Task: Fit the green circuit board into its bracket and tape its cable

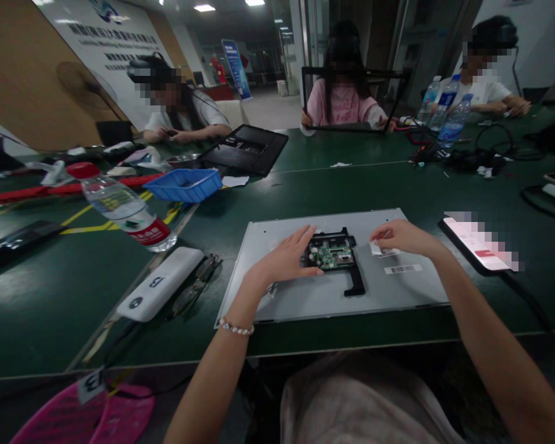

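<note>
Left hand (287,258) flat, open on green circuit board (332,253); right hand (400,237) pinching white label (380,250).

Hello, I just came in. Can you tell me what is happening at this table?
A person works on a grey metal panel lying flat on the green table. The left hand rests beside a small green circuit board in a black frame. The right hand pinches a small white label. A phone lies to the right. Three other people work at the far side.
</note>
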A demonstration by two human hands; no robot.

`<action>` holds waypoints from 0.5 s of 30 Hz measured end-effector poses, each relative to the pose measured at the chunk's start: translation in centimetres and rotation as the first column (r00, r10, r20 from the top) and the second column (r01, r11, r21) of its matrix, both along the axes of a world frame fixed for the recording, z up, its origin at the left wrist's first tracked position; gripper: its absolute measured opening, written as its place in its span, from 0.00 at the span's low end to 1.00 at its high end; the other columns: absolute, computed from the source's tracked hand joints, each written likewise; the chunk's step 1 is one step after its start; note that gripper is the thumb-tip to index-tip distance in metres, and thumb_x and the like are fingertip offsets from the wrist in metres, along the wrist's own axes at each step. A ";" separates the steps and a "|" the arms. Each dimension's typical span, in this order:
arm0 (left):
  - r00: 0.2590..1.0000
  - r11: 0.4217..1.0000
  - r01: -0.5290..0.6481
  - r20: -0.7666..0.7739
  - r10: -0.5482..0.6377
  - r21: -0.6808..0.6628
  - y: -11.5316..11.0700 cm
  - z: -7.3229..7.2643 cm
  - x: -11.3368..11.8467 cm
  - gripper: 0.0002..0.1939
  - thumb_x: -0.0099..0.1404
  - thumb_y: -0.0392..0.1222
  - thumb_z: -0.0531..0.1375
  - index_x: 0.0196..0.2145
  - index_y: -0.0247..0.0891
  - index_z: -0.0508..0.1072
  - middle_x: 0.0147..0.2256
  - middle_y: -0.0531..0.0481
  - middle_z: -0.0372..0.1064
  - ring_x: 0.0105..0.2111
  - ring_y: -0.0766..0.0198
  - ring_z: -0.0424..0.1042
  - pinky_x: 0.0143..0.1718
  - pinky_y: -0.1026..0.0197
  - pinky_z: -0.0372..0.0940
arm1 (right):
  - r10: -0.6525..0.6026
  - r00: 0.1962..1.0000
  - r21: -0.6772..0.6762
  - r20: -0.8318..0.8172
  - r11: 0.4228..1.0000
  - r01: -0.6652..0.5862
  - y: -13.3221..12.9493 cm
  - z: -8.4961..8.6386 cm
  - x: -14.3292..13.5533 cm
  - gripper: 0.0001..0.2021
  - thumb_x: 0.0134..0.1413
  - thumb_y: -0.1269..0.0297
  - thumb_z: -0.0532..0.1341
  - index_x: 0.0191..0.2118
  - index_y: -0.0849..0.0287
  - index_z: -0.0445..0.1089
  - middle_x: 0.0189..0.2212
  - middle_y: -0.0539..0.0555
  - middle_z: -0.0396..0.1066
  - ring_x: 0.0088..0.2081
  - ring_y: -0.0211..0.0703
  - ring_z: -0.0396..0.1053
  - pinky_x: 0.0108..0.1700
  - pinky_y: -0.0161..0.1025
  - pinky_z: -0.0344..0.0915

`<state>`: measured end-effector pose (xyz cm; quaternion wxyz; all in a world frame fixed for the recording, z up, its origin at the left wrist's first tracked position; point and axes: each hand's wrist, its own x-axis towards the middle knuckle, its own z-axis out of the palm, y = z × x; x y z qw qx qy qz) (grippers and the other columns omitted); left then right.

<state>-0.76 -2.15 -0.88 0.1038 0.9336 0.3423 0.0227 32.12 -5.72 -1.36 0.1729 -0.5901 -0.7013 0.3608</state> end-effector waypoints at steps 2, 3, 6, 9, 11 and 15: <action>1.000 1.000 0.003 -0.004 -0.003 0.017 0.0 -0.1 0.1 0.53 0.59 0.68 0.55 0.68 0.36 0.33 0.68 0.36 0.34 0.66 0.47 0.41 0.63 0.49 0.46 | 0.007 0.989 -0.061 -0.149 0.998 -0.017 -0.3 0.2 -0.5 0.10 0.52 0.63 0.62 0.40 0.60 0.73 0.38 0.56 0.74 0.37 0.42 0.72 0.41 0.38 0.68; 1.000 1.000 0.005 -0.003 -0.005 0.028 -0.1 -0.1 0.2 0.53 0.59 0.69 0.54 0.68 0.37 0.34 0.68 0.36 0.34 0.66 0.47 0.42 0.63 0.48 0.46 | 0.005 0.976 -0.088 -0.217 0.996 -0.025 -0.4 0.3 -0.7 0.10 0.51 0.63 0.62 0.39 0.60 0.72 0.38 0.56 0.73 0.37 0.42 0.72 0.41 0.38 0.68; 1.000 0.998 0.020 0.012 -0.021 0.066 -0.3 -0.1 0.5 0.50 0.61 0.68 0.53 0.68 0.39 0.36 0.68 0.37 0.35 0.66 0.47 0.42 0.63 0.48 0.46 | -0.025 0.945 -0.162 -0.326 0.986 -0.030 -0.7 0.2 -1.4 0.09 0.50 0.64 0.63 0.38 0.61 0.69 0.37 0.55 0.72 0.36 0.41 0.73 0.39 0.37 0.69; 0.998 0.994 0.042 0.032 -0.046 0.098 -0.5 -0.1 1.0 0.47 0.63 0.65 0.53 0.67 0.40 0.37 0.67 0.38 0.37 0.66 0.48 0.42 0.63 0.48 0.45 | -0.031 0.934 -0.229 -0.357 0.972 -0.055 -0.8 0.2 -1.6 0.14 0.51 0.64 0.63 0.44 0.60 0.68 0.36 0.54 0.72 0.35 0.40 0.73 0.38 0.36 0.69; 0.997 0.991 0.059 0.044 -0.065 0.121 -0.6 0.0 1.3 0.45 0.64 0.63 0.54 0.67 0.40 0.38 0.67 0.38 0.38 0.66 0.49 0.42 0.63 0.49 0.45 | -0.019 0.931 -0.246 -0.365 0.966 -0.077 -0.9 0.3 -1.6 0.17 0.51 0.64 0.63 0.48 0.58 0.68 0.36 0.53 0.72 0.35 0.39 0.73 0.38 0.35 0.69; 0.994 0.984 0.079 0.060 -0.090 0.160 -0.9 0.4 1.8 0.40 0.66 0.59 0.53 0.67 0.39 0.42 0.67 0.38 0.40 0.66 0.50 0.43 0.64 0.49 0.45 | -0.021 0.941 -0.248 -0.338 0.967 -0.067 -1.0 0.6 -1.8 0.13 0.50 0.62 0.64 0.43 0.60 0.71 0.34 0.54 0.74 0.34 0.39 0.73 0.37 0.34 0.69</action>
